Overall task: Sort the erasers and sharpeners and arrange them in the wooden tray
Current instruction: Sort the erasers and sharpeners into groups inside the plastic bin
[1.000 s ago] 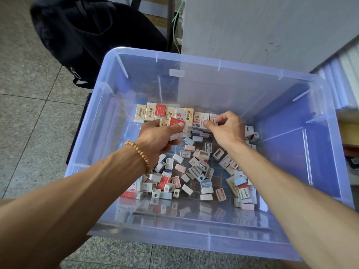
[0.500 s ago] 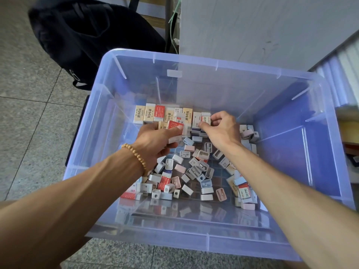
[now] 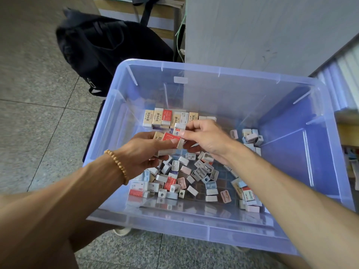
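A clear blue plastic bin [image 3: 318,144] holds a loose pile of small sharpeners [image 3: 202,171] and wrapped erasers. A neat row of erasers [image 3: 169,117] stands along the far side of the bin floor. My left hand [image 3: 143,152], with a bead bracelet on the wrist, grips a small stack of erasers [image 3: 167,137], a red-wrapped one on top. My right hand [image 3: 206,138] pinches a white eraser [image 3: 179,129] just above that stack. A dark gridded tray bottom [image 3: 223,183] shows under the pile; its material is unclear.
A black backpack [image 3: 101,49] lies on the tiled floor behind the bin's left corner. A grey cabinet wall [image 3: 262,32] rises behind the bin. Shelves with papers [image 3: 347,74] stand at the right edge.
Both hands have lifted away from the eraser row toward me. My right hand now holds a white eraser over the stack in my left hand. The camera has tilted, showing more floor.
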{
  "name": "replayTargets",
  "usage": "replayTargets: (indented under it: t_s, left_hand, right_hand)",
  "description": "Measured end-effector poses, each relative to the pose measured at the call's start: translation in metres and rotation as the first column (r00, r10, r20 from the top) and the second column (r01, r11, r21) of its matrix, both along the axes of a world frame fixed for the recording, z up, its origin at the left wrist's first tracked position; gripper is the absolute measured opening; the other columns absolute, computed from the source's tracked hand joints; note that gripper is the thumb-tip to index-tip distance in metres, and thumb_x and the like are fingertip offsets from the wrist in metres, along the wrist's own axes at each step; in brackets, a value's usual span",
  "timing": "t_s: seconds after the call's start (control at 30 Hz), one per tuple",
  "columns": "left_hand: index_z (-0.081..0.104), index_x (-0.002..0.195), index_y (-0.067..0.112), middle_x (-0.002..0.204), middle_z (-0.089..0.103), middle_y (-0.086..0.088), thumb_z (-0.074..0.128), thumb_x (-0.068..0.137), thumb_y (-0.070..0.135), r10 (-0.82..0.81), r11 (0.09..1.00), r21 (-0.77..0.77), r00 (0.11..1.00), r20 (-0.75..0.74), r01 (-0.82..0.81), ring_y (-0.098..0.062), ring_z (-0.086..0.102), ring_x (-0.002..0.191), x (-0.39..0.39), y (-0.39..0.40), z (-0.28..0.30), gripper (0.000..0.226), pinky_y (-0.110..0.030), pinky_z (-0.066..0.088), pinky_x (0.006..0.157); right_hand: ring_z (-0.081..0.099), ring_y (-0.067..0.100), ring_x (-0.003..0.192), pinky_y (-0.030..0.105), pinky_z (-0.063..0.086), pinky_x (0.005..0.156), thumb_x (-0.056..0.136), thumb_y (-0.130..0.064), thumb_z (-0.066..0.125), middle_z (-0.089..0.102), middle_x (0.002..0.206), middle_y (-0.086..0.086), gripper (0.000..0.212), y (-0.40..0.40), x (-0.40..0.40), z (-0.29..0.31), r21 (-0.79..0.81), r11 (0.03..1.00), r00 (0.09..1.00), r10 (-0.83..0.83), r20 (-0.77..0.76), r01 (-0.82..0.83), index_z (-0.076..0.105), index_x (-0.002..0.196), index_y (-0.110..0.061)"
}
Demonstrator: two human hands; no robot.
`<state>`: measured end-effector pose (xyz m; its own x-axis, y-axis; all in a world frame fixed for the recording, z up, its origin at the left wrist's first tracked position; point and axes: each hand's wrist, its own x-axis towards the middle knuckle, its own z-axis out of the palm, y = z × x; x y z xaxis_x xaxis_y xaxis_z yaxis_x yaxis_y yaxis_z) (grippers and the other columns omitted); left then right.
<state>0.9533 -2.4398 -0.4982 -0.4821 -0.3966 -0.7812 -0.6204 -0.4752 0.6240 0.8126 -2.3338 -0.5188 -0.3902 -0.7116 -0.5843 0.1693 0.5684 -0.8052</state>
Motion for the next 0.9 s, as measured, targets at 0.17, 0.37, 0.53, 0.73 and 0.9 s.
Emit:
replayTargets:
  t_s: [0.17, 0.37, 0.53, 0.73, 0.9]
  left_hand:
    - [0.067, 0.104, 0.002, 0.083, 0.070, -0.010, 0.078, 0.081, 0.015, 0.070, 0.997, -0.042, 0.992, 0.108, -0.066, -0.011, 0.057, 0.051, 0.020, 0.002, 0.001, 0.029, -0.018, 0.038, 0.038]
    - [0.066, 0.101, -0.001, 0.068, 0.066, -0.006, 0.074, 0.085, 0.010, 0.102, 0.995, -0.003, 0.988, 0.116, -0.102, -0.012, 0.055, 0.049, 0.028, 0.009, 0.006, 0.020, -0.020, 0.043, 0.042]
    - [0.067, 0.107, 0.003, 0.083, 0.069, -0.008, 0.067, 0.090, 0.008, 0.193, 0.980, 0.021, 0.977, 0.091, -0.195, -0.013, 0.060, 0.057, 0.026, 0.007, 0.004, 0.018, -0.023, 0.045, 0.054]
    - [0.064, 0.112, 0.002, 0.092, 0.070, -0.012, 0.064, 0.091, 0.002, 0.237, 0.970, 0.038, 0.969, 0.073, -0.240, -0.014, 0.065, 0.062, 0.024, 0.008, 0.002, 0.021, -0.023, 0.048, 0.058]
    - [0.065, 0.109, 0.003, 0.092, 0.071, -0.013, 0.065, 0.091, 0.004, 0.252, 0.966, 0.056, 0.967, 0.043, -0.254, -0.014, 0.066, 0.060, 0.025, 0.007, 0.004, 0.018, -0.022, 0.049, 0.056]
  right_hand:
    - [0.066, 0.012, 0.066, 0.029, 0.061, 0.067, 0.092, -0.012, 0.071, 0.075, 0.090, 0.013, 0.002, -0.022, -0.007, -0.003, 0.020, 0.997, 0.991, -0.076, -0.114, 0.079, 0.070, 0.090, -0.011]
    - [0.072, 0.020, 0.072, 0.040, 0.062, 0.076, 0.091, -0.015, 0.072, 0.073, 0.080, 0.007, 0.018, -0.080, 0.008, -0.022, 0.056, 0.998, 0.968, -0.012, -0.251, 0.026, 0.065, 0.075, -0.020]
    - [0.074, 0.026, 0.083, 0.042, 0.061, 0.081, 0.089, -0.016, 0.072, 0.075, 0.088, 0.009, 0.022, -0.106, 0.018, -0.037, 0.062, 0.997, 0.952, -0.029, -0.305, 0.050, 0.065, 0.069, -0.020]
    - [0.071, 0.019, 0.083, 0.033, 0.060, 0.078, 0.087, -0.027, 0.075, 0.076, 0.090, 0.000, 0.015, -0.096, 0.015, -0.042, 0.094, 0.995, 0.858, 0.031, -0.513, 0.021, 0.070, 0.073, -0.023]
    - [0.068, 0.019, 0.081, 0.027, 0.054, 0.068, 0.088, -0.025, 0.072, 0.075, 0.093, 0.000, 0.019, -0.105, 0.018, -0.046, 0.146, 0.984, 0.791, 0.167, -0.589, -0.100, 0.066, 0.069, -0.025]
